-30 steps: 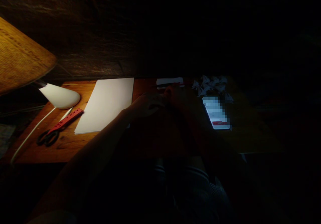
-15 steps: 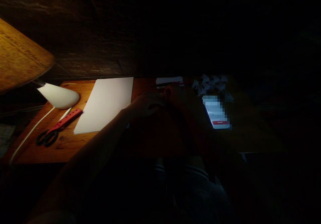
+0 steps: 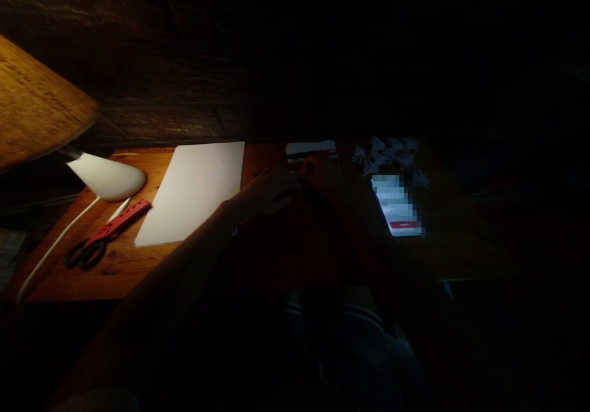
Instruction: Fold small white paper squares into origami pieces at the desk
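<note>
In deep shadow over the middle of the wooden table [image 3: 124, 277], my two hands meet close together. My left hand [image 3: 274, 190] reaches rightward with its fingers bent and drawn toward the other hand. My right hand [image 3: 322, 175] has its fingers curled in beside those fingertips. Whatever lies between the fingers is too dark to make out. Just beyond the hands are small white paper pieces [image 3: 311, 148], with a dark slim thing across them. A stack of white paper sheets [image 3: 198, 190] lies left of my left hand, partly behind my forearm.
A lamp with a white base [image 3: 108, 177] and wide shade [image 3: 41, 101] stands at left, its cord [image 3: 55, 240] running off the edge. Scissors with black handles [image 3: 92, 255] lie by a red patterned strip [image 3: 120, 220]. At right are a lit phone [image 3: 396, 206] and several folded white paper shapes [image 3: 387, 152].
The view has shifted very slightly. My left fingers have moved a little against my right hand; the things on the table stay in place.
</note>
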Demonstrator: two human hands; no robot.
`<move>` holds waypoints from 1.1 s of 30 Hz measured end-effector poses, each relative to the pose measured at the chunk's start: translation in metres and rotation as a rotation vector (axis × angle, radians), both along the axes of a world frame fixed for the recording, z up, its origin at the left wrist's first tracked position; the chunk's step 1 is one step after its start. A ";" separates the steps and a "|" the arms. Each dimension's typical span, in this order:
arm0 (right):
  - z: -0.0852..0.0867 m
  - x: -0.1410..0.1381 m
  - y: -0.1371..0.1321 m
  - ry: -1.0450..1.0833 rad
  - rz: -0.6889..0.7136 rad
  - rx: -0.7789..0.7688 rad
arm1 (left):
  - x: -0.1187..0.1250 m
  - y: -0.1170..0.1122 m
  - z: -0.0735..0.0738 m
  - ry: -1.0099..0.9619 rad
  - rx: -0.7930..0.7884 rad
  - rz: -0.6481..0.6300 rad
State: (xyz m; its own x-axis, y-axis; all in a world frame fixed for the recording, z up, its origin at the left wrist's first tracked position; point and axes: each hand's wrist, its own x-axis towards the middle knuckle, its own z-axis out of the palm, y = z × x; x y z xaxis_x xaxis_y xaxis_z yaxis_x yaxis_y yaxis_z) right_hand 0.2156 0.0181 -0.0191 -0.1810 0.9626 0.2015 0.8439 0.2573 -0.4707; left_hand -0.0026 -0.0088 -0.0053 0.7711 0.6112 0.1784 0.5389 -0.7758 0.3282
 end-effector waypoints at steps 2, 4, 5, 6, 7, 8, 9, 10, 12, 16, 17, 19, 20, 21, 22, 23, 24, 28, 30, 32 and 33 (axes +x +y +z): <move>-0.001 0.000 0.001 0.004 -0.002 0.006 | -0.001 0.001 -0.002 -0.003 0.007 -0.004; -0.002 0.000 0.002 0.006 -0.002 0.007 | -0.001 0.003 -0.004 -0.010 0.008 -0.015; -0.003 0.000 0.002 0.006 -0.002 0.007 | -0.001 0.004 -0.005 -0.018 0.002 -0.027; -0.003 0.000 0.003 0.006 -0.004 0.010 | 0.000 0.005 -0.006 -0.031 -0.008 -0.042; -0.004 0.000 0.003 0.006 -0.003 0.015 | 0.000 0.006 -0.007 -0.044 -0.020 -0.058; -0.005 0.001 0.004 0.005 0.000 0.021 | 0.001 0.006 -0.007 -0.058 -0.031 -0.072; -0.006 0.001 0.004 0.006 0.002 0.028 | 0.001 0.006 -0.007 -0.068 -0.040 -0.083; -0.006 0.001 0.004 0.007 0.001 0.036 | 0.002 0.006 -0.006 -0.075 -0.046 -0.089; -0.006 0.001 0.004 0.010 0.003 0.042 | 0.002 0.006 -0.006 -0.077 -0.053 -0.092; -0.003 0.002 0.003 -0.003 0.009 0.035 | 0.001 0.004 -0.004 -0.067 -0.052 -0.076; -0.003 0.002 0.002 -0.008 0.011 0.030 | 0.001 0.004 -0.004 -0.069 -0.051 -0.076; -0.002 0.002 0.002 -0.017 0.009 0.024 | 0.002 0.003 -0.002 -0.076 -0.049 -0.079; -0.002 0.002 0.002 -0.021 0.007 0.023 | 0.002 0.003 -0.002 -0.079 -0.048 -0.080; -0.002 0.002 0.002 -0.024 0.005 0.022 | 0.002 0.003 -0.001 -0.080 -0.047 -0.081; -0.002 0.002 0.002 -0.026 0.002 0.021 | 0.002 0.003 -0.001 -0.077 -0.047 -0.081; -0.002 0.001 0.002 -0.024 0.001 0.021 | 0.002 0.003 -0.001 -0.073 -0.047 -0.081; -0.002 0.001 0.002 -0.018 0.000 0.018 | 0.002 0.003 -0.001 -0.067 -0.047 -0.079; -0.002 0.000 0.001 -0.004 -0.009 0.013 | 0.002 0.005 -0.004 -0.047 -0.054 -0.072; -0.001 0.000 0.001 -0.013 -0.011 0.009 | 0.002 0.006 -0.006 -0.045 -0.057 -0.071; 0.001 0.000 0.000 -0.022 -0.006 -0.001 | 0.002 0.007 -0.006 -0.043 -0.056 -0.065; 0.001 0.000 -0.001 -0.025 -0.006 -0.006 | 0.002 0.007 -0.006 -0.039 -0.055 -0.061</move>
State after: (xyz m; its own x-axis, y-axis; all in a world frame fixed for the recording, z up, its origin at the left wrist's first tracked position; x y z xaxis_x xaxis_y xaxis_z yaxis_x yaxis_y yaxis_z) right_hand 0.2158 0.0175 -0.0176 -0.1806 0.9649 0.1908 0.8570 0.2495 -0.4508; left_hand -0.0004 -0.0017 -0.0116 0.8004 0.5730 0.1764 0.4771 -0.7869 0.3912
